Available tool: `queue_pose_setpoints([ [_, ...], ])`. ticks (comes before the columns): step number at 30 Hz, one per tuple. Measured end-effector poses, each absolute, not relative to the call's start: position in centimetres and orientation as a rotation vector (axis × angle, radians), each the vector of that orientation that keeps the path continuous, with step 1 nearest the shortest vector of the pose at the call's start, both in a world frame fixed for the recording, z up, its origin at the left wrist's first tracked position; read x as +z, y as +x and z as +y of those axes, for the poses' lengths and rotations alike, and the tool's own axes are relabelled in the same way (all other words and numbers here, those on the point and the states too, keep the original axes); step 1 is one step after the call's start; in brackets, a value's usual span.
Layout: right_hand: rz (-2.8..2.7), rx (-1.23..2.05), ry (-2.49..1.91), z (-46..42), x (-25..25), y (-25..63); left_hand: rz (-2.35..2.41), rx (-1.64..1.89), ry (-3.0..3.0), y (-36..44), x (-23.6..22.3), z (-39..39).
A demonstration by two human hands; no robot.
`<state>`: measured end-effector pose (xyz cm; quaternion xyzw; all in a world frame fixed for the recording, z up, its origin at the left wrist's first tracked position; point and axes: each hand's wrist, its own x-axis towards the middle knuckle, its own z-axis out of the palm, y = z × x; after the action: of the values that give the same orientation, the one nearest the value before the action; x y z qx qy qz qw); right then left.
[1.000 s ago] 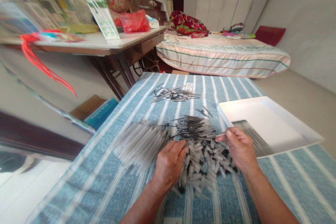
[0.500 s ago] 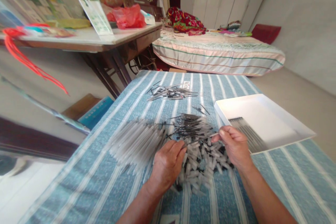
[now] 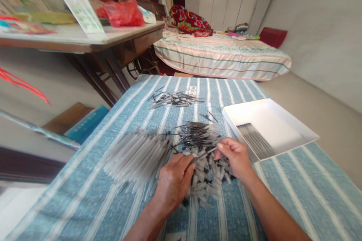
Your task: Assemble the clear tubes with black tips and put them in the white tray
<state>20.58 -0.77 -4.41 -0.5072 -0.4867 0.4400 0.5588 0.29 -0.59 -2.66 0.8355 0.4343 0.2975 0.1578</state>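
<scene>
A slim dark pen refill (image 3: 207, 153) spans the gap between my two hands. My left hand (image 3: 175, 177) is closed, with its fingertips pinched at the refill's left end. The other end is gripped between thumb and forefinger of my right hand (image 3: 233, 155). Under and between the hands lies a loose heap of short translucent pen caps (image 3: 207, 184). Just beyond them is a pile of dark-tipped refills (image 3: 198, 133). A stack of frosted pen barrels (image 3: 138, 154) lies left of my left hand, partly blurred.
A white shallow box (image 3: 294, 128) at the right holds a row of pens (image 3: 256, 141). More loose pen parts (image 3: 177, 99) lie toward the far end of the striped tablecloth (image 3: 93, 203). A side table (image 3: 118, 37) stands at the left, a bed (image 3: 223, 54) behind.
The view has shifted slightly, so everything sits further left. My right hand has come closer to my left, and less of the refill shows between them.
</scene>
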Motion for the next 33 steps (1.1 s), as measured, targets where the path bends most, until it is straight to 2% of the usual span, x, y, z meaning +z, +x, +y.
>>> queue_pose_setpoints([
  [7, -1.688, 0.978, -1.167, -1.7, -3.6, 19.9, 1.157, 0.936, 2.247, 0.8, -2.7, -1.1],
  [15, -2.006, 0.792, -1.442, -1.4, -2.7, 24.9, 1.279, 1.210, 1.942, 0.2, -1.8, -1.0],
  [24, -2.198, 0.705, -1.594, -1.7, -2.8, 23.7, 1.301, 1.179, 1.855, 0.4, -2.0, -0.9],
  [33, -2.378, 0.239, -1.987, -1.3, -2.9, 20.2, 1.292, 1.102, 1.892, 0.6, -1.7, -1.0],
])
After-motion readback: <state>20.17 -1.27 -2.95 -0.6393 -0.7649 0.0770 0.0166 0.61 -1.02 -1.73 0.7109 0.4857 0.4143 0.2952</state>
